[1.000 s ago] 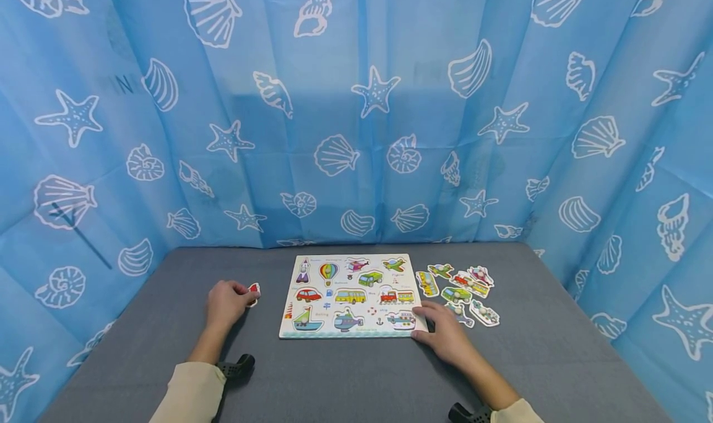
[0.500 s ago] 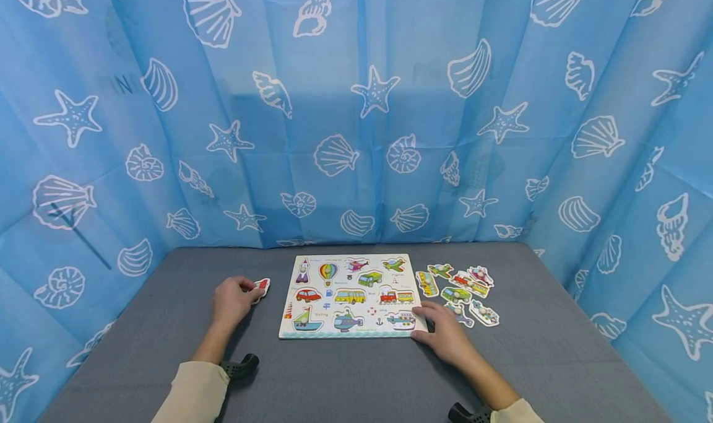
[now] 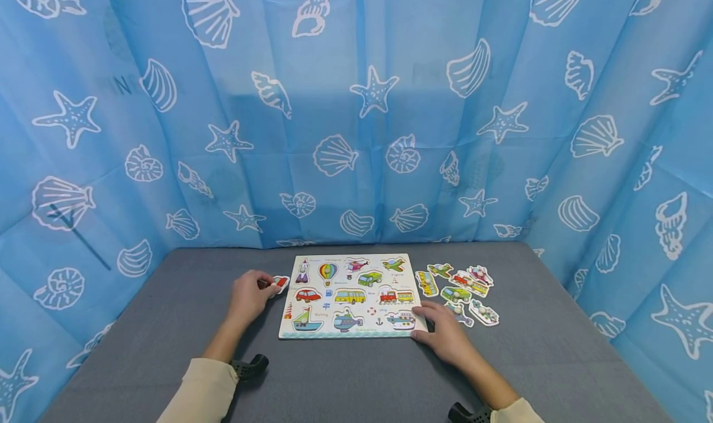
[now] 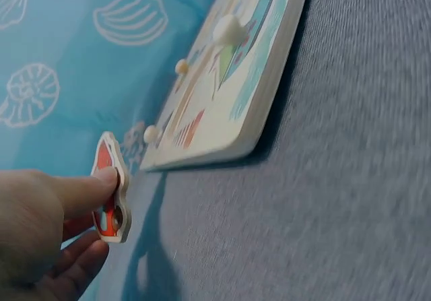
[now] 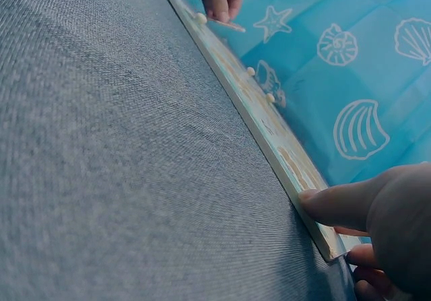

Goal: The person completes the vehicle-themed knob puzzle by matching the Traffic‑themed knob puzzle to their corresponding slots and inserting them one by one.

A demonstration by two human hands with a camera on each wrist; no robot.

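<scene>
In the head view my left hand [image 3: 249, 299] pinches a red car puzzle piece [image 3: 281, 283] just off the left edge of a wooden peg puzzle board [image 3: 364, 319]. The left wrist view shows the car piece [image 4: 112, 154] held upright on its edge between thumb and fingers, above the grey cloth. My right hand [image 3: 444, 333] grips the board's near right corner. In the right wrist view its thumb [image 5: 337, 203] presses the near edge and the fingers bend round the right side. Small round knobs [image 4: 229, 30] stand on the board's sailboat and other left-hand pictures.
Several loose puzzle pieces lie to the right of the board, among them a yellow bus [image 3: 427, 283], a green truck [image 3: 455, 295] and a ship [image 3: 484, 313]. A grey cloth [image 3: 345, 379] covers the table. A blue shell-patterned curtain [image 3: 356, 132] hangs behind and along both sides.
My left hand has moved right with the red car piece, bringing it from well left of the board to close beside its left edge. My right hand and the board stay put.
</scene>
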